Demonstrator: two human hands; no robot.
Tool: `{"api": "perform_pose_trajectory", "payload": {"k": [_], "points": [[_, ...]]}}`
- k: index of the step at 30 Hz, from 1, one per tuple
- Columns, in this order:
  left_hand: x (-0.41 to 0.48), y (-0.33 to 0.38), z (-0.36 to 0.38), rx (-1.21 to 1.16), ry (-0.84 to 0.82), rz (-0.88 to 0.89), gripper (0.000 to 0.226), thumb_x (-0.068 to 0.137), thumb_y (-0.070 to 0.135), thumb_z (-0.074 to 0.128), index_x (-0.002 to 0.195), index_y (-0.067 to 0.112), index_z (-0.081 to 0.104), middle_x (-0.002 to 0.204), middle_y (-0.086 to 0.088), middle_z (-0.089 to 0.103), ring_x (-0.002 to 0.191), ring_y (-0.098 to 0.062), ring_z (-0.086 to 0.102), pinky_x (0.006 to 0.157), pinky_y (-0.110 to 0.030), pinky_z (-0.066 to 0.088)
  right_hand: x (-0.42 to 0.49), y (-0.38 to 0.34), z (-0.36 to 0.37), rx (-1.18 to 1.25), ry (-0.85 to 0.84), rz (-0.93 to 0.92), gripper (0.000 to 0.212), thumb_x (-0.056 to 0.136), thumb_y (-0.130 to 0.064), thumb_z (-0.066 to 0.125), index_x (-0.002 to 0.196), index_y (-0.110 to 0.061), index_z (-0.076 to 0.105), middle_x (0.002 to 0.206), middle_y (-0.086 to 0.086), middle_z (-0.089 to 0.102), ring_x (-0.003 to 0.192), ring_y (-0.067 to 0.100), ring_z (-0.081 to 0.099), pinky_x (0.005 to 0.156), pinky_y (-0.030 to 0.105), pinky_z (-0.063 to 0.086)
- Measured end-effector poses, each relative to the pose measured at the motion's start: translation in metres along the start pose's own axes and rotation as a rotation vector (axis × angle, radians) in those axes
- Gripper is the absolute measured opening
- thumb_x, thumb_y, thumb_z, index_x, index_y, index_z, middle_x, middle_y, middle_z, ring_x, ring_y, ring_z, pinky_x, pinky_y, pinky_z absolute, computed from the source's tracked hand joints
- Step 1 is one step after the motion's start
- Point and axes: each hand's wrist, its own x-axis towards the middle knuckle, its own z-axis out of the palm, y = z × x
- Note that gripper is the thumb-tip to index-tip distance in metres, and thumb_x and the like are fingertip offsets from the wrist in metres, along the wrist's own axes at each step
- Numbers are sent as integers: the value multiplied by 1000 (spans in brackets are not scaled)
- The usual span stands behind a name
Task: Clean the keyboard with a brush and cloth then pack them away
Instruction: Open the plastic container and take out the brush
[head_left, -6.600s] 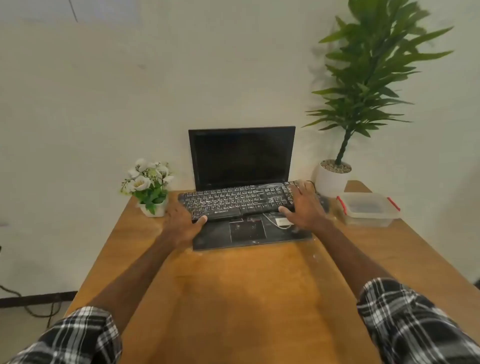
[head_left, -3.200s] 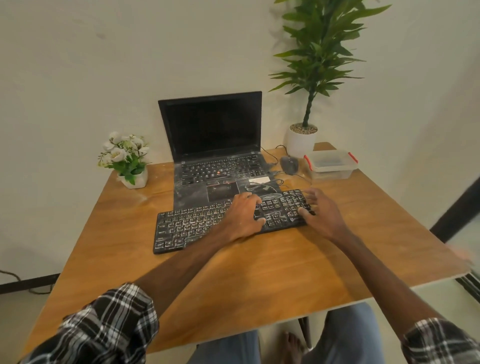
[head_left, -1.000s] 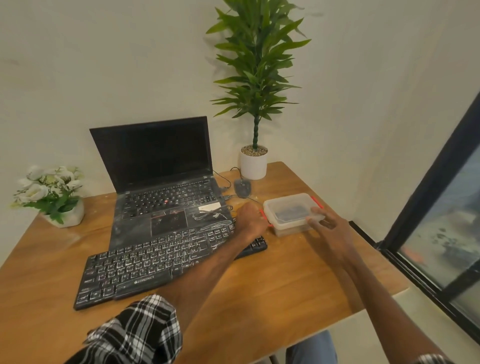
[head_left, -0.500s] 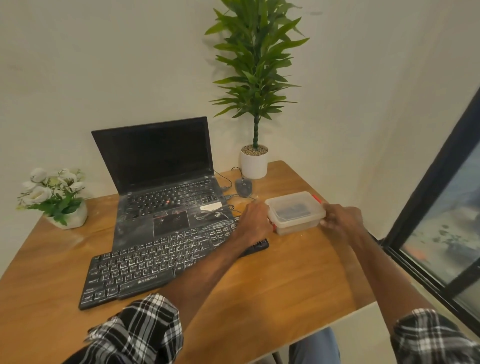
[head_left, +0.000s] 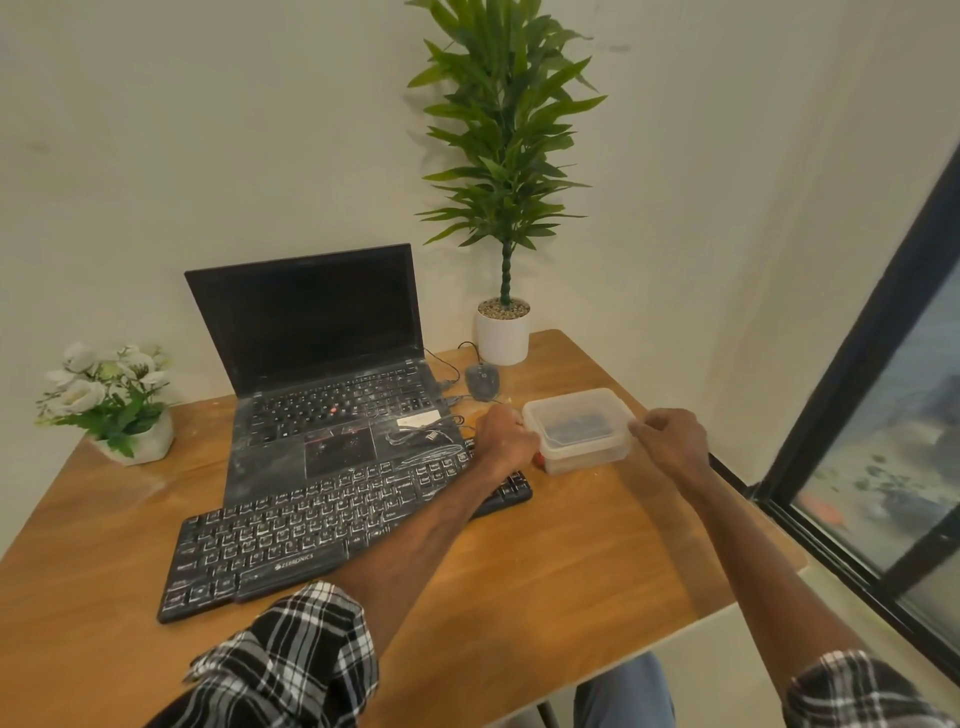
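Observation:
A black dusty keyboard lies slanted on the wooden table, in front of an open laptop. To its right stands a clear plastic box with a lid and red clips; something dark lies inside, too blurred to name. My left hand grips the box's left end, where a red clip shows below my fingers. My right hand pinches the box's right end. No brush or cloth is visible outside the box.
A mouse with its cable lies behind the box. A tall plant in a white pot stands at the back right corner, a small flower pot at the left. A dark window frame runs along the right.
I pulled the keyboard off the laptop onto the table, then turned right. Both hands reached the plastic box and closed on its two ends.

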Motion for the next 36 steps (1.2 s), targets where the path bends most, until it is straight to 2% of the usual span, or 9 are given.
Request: {"api": "perform_pose_trajectory", "payload": {"k": [7,9,13,15,17,21,26,30,36], "points": [[-2,-4,2,38,71,18,10,79,-2,74,88,4,75,79,-1,70,67,-13,65,38,-17,44,6,15,1,148,-30,101,22,92,-27,72,102,-8,77,97,6,76,94,26,71,84,41,60],[-5,-1,3,41,131,54,19,81,-2,74,98,7,74,84,1,72,75,-15,70,48,-24,56,3,16,2,173,-20,98,19,93,-27,71,101,-10,76,96,4,75,93,25,71,80,39,60],[-11,7,0,-35,178,128,30,81,-6,68,107,7,72,81,0,72,77,-18,71,44,-13,42,-2,14,0,233,31,94,25,89,-21,76,112,-11,74,100,4,74,95,23,69,81,32,56],[-11,7,-4,-111,188,125,39,81,-4,71,118,7,71,93,-5,77,87,-19,75,57,-20,54,-3,14,-4,245,43,104,32,86,-19,79,116,-12,72,99,3,72,95,22,68,79,28,53],[-12,4,-9,-181,136,154,41,81,-5,73,120,9,71,93,-1,76,88,-17,75,67,-25,62,-5,17,-9,248,36,116,34,84,-18,81,117,-15,71,101,1,71,96,22,67,80,29,53],[-23,-4,-21,-161,-31,382,27,80,-5,80,104,9,78,88,4,74,75,-1,68,66,-16,56,-19,26,-29,306,-15,120,28,83,-7,79,109,-13,72,97,2,75,91,20,70,89,35,58],[-44,-16,-25,92,-173,644,13,85,8,81,97,13,82,89,13,68,74,7,59,70,-7,45,-34,44,-46,308,-106,101,24,90,4,68,107,-11,75,96,-1,76,91,13,71,73,18,55],[-55,-30,-7,220,-178,693,11,90,19,73,100,22,76,107,9,70,99,-2,55,95,-27,48,-38,54,-44,193,-110,66,16,93,-6,68,99,-18,77,96,-9,76,93,15,71,76,24,56],[-61,-35,7,340,-235,673,28,90,8,66,113,20,76,120,3,70,117,-12,55,108,-39,46,-57,40,-23,-141,-229,-145,8,92,-23,74,99,-25,75,100,-14,69,92,8,64,87,29,52]]}}
